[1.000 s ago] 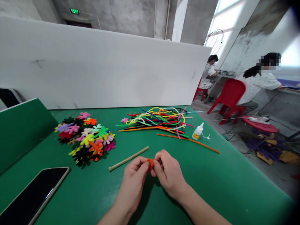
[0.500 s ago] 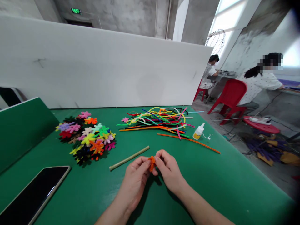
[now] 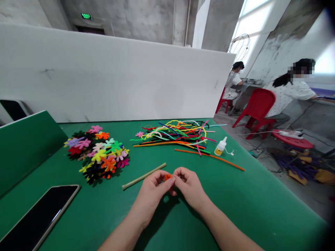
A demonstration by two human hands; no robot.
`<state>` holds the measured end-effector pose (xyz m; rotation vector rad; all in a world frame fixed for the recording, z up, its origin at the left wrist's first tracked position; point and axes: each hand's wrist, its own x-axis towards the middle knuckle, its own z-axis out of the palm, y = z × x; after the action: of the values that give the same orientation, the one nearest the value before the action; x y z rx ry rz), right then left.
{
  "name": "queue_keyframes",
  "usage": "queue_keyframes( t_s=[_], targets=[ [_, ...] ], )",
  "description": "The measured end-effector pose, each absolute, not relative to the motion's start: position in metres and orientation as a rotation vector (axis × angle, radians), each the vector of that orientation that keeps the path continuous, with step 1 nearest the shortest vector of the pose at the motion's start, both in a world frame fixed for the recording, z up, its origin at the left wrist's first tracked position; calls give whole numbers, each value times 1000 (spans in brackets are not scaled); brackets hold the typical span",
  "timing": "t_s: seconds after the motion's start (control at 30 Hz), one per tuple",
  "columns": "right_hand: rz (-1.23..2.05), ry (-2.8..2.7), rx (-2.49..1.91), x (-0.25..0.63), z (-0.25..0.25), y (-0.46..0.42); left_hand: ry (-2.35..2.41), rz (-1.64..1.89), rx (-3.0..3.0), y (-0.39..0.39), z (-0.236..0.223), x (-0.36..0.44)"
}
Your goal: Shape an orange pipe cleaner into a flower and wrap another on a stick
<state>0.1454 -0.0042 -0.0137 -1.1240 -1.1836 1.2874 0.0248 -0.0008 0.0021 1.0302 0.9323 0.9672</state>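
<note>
Between my fingertips is a small bent orange pipe cleaner (image 3: pixel 168 177), mostly covered by the fingers. My left hand (image 3: pixel 154 188) pinches it from the left, thumb on top. From the other side my right hand (image 3: pixel 188 186) pinches it too, and the two thumbs meet. Just left of my hands lies a thin pale green stick (image 3: pixel 143 176) on the green table. A long orange pipe cleaner (image 3: pixel 222 160) stretches across the table to the right, beyond my right hand.
Pipe-cleaner flowers (image 3: pixel 101 157) in many colours are heaped at left. Loose pipe cleaners (image 3: pixel 178 134) lie tangled at the back, beside a small glue bottle (image 3: pixel 220 147). A phone (image 3: pixel 42 216) rests front left. A white partition (image 3: pixel 117 76) stands behind; two people sit at right.
My left thumb has slid over the orange piece, so less of it shows. Both hands stay in nearly the same place, and the view has shifted slightly.
</note>
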Motion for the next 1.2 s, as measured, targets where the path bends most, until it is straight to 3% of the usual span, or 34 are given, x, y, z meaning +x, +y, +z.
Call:
queue_keyframes(
  t_s=[0.7, 1.03, 1.2],
  targets=[
    [1607, -962, -977, 145, -8, -6, 940, 1000, 940, -3, -1, 24],
    [1525, -1053, -1031, 147, -13, -5, 1176, 1041, 1422, -4, -2, 24],
    [1542, -1038, -1008, 146, -10, -6, 1134, 1007, 1222, -5, 2, 22]
  ],
)
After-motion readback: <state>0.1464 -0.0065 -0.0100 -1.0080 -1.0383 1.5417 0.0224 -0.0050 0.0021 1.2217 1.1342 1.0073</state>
